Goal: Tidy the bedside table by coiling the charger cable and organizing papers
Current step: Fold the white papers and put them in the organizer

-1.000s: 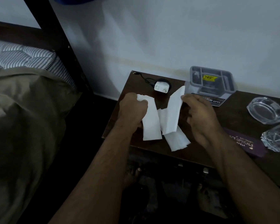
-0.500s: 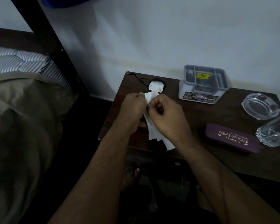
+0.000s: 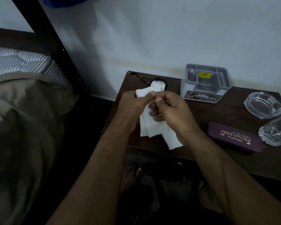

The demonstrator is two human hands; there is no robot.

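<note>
I watch my left hand and right hand pinch the white paper strips together, unsquared, above the dark wooden bedside table; the black charger cable lies coiled at twelve o'clock.

Bench: charger at 10 o'clock; organizer box at 12; ashtray at 2; spectacle case at 4.

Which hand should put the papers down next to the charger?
Probably the left hand: it grips the papers at their top and sits nearer the charger. The right hand only pinches them.
</note>
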